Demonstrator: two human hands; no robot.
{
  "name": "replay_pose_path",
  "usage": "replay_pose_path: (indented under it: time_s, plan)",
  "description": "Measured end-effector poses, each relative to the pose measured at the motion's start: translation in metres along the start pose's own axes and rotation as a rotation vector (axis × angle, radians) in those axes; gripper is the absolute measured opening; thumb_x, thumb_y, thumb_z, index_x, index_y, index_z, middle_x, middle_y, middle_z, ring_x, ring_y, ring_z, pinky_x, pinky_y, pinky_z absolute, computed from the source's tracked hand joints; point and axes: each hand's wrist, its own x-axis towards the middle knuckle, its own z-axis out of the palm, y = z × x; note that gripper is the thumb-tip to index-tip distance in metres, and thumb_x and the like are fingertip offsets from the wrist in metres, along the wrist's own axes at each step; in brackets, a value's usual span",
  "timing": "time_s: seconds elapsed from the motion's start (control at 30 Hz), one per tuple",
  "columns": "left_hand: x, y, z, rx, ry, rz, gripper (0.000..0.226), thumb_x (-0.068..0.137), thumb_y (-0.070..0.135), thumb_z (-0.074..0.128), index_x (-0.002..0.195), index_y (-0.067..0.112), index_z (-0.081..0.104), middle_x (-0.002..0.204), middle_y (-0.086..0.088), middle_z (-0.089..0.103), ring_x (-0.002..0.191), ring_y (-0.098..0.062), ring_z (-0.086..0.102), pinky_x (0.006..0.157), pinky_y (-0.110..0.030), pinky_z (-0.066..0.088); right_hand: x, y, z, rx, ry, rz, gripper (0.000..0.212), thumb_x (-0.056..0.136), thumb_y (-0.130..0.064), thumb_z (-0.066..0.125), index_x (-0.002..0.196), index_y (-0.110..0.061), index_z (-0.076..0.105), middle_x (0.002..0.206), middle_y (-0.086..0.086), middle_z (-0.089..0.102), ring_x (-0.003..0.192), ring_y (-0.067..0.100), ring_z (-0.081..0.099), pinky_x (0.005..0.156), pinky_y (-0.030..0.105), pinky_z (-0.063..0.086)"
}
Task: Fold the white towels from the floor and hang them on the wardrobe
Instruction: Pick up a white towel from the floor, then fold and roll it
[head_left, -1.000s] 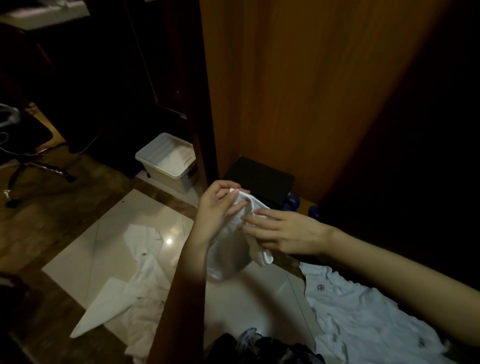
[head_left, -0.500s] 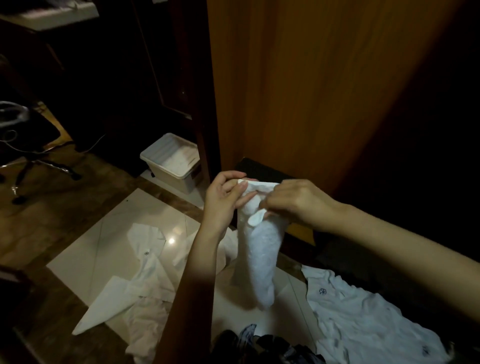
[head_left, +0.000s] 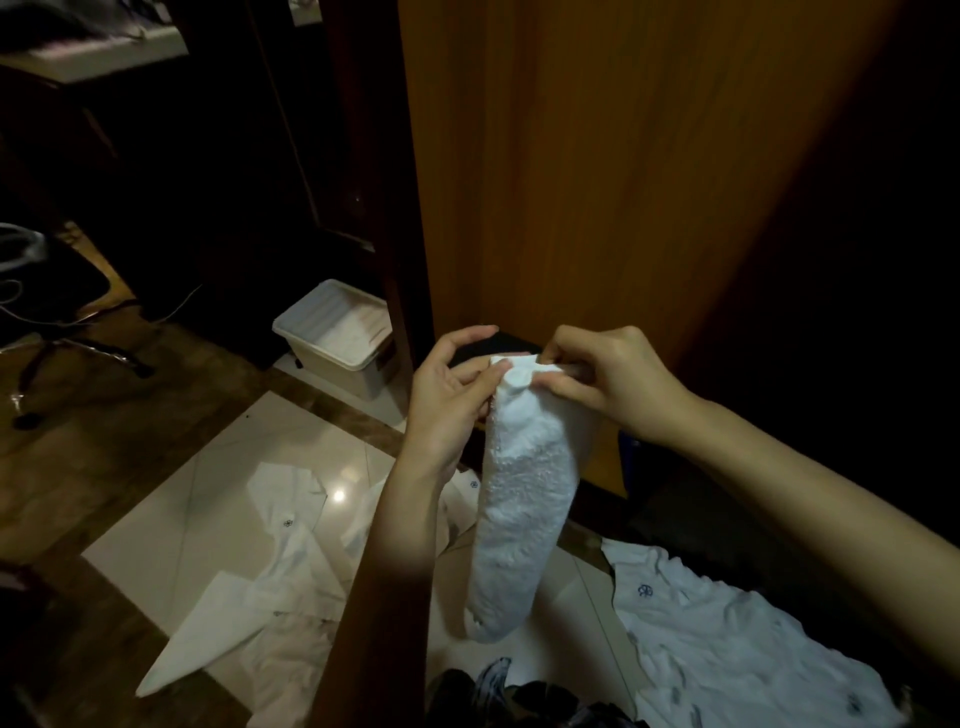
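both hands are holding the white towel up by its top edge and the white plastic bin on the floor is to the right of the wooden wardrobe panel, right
Not quite. In the head view the white plastic bin sits to the left of the orange-brown wooden wardrobe panel, not the right. The rest holds: the left hand and right hand pinch the narrow white terry towel by its top edge.

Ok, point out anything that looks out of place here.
White garments lie crumpled and strewn over the floor instead of folded. The item both hands pinch at its top looks like a sock, not a towel.

ahead: wardrobe panel (head_left: 597, 182) blocks | left: white bin (head_left: 337, 338) (on floor) | below: floor cloths (head_left: 727, 649)
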Motion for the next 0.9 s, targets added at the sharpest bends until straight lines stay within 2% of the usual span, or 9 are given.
replay_pose_path:
  time_s: [0.13, 0.2, 0.33, 0.47, 0.57, 0.67, 0.77, 0.83, 0.9]
  plan:
    - [-0.002, 0.004, -0.002, 0.028, -0.033, -0.006, 0.033, 0.083, 0.011, 0.061, 0.114, 0.020, 0.055, 0.088, -0.003, 0.075, 0.078, -0.013, 0.071, 0.063, -0.022, 0.056, -0.003, -0.003, 0.006, -0.015, 0.006, 0.025, 0.021, 0.087, -0.030, 0.064, 0.089, -0.009, 0.062, 0.072, 0.001, 0.063, 0.060, 0.010, 0.056, 0.054, 0.016, 0.040]
    - [-0.005, 0.007, -0.003, 0.049, -0.056, -0.009, 0.040, 0.078, 0.016, 0.064, 0.117, 0.022, 0.054, 0.090, -0.002, 0.075, 0.083, -0.014, 0.071, 0.068, -0.024, 0.057, -0.005, -0.004, 0.009, -0.029, 0.028, 0.036, 0.021, 0.086, -0.029, 0.064, 0.088, -0.009, 0.062, 0.072, -0.004, 0.060, 0.059, 0.005, 0.051, 0.055, 0.012, 0.037]
    - [-0.008, 0.009, -0.007, 0.099, -0.116, -0.011, 0.070, 0.061, 0.006, 0.075, 0.124, 0.024, 0.049, 0.097, -0.003, 0.074, 0.096, -0.018, 0.070, 0.079, -0.026, 0.055, -0.007, -0.006, 0.012, -0.037, 0.047, 0.054, 0.016, 0.086, -0.023, 0.067, 0.089, -0.008, 0.062, 0.074, -0.006, 0.057, 0.062, 0.001, 0.047, 0.057, 0.008, 0.033]
    - [-0.009, 0.010, -0.008, 0.201, -0.161, 0.016, 0.081, 0.060, 0.003, 0.077, 0.131, 0.023, 0.044, 0.105, -0.004, 0.073, 0.104, -0.018, 0.067, 0.086, -0.025, 0.052, -0.013, -0.005, 0.015, -0.055, 0.085, 0.036, 0.015, 0.087, -0.024, 0.066, 0.089, -0.009, 0.062, 0.074, -0.007, 0.056, 0.063, -0.002, 0.043, 0.063, 0.005, 0.038]
    - [-0.009, 0.009, -0.006, 0.234, -0.162, 0.042, 0.079, 0.063, 0.000, 0.076, 0.132, 0.020, 0.044, 0.105, -0.006, 0.072, 0.104, -0.019, 0.067, 0.087, -0.025, 0.052, -0.019, -0.003, 0.015, -0.053, 0.108, 0.038, 0.022, 0.089, -0.032, 0.060, 0.088, -0.011, 0.061, 0.075, -0.004, 0.059, 0.066, 0.003, 0.048, 0.063, 0.008, 0.037]
    - [-0.008, 0.007, -0.003, 0.243, -0.145, 0.056, 0.070, 0.067, -0.001, 0.074, 0.126, 0.025, 0.048, 0.100, -0.004, 0.074, 0.101, -0.020, 0.068, 0.090, -0.030, 0.053, -0.021, -0.002, 0.012, -0.085, 0.122, 0.002, 0.023, 0.088, -0.033, 0.057, 0.085, -0.011, 0.062, 0.081, 0.001, 0.059, 0.077, 0.011, 0.049, 0.067, 0.017, 0.034]
    - [-0.008, 0.006, -0.001, 0.256, -0.138, 0.063, 0.062, 0.075, -0.009, 0.068, 0.121, 0.028, 0.049, 0.097, -0.004, 0.074, 0.098, -0.019, 0.069, 0.088, -0.030, 0.054, -0.023, 0.002, 0.008, -0.153, 0.140, 0.039, 0.028, 0.082, -0.042, 0.060, 0.083, -0.015, 0.067, 0.106, 0.005, 0.060, 0.102, 0.017, 0.046, 0.081, 0.033, 0.036]
    - [-0.008, 0.005, -0.002, 0.248, -0.132, 0.070, 0.059, 0.078, -0.009, 0.066, 0.120, 0.028, 0.050, 0.095, -0.003, 0.074, 0.095, -0.019, 0.070, 0.082, -0.027, 0.055, -0.025, 0.006, 0.001, -0.026, 0.058, 0.130, 0.034, 0.078, -0.051, 0.063, 0.085, -0.018, 0.068, 0.120, 0.001, 0.058, 0.115, 0.014, 0.045, 0.092, 0.035, 0.038]
    - [-0.008, 0.004, -0.004, 0.230, -0.117, 0.077, 0.056, 0.080, -0.010, 0.064, 0.120, 0.028, 0.050, 0.092, -0.002, 0.075, 0.093, -0.018, 0.070, 0.078, -0.025, 0.055, -0.031, 0.009, -0.002, 0.151, -0.020, 0.208, 0.038, 0.074, -0.053, 0.070, 0.088, -0.018, 0.070, 0.112, -0.005, 0.064, 0.109, 0.009, 0.054, 0.090, 0.033, 0.046]
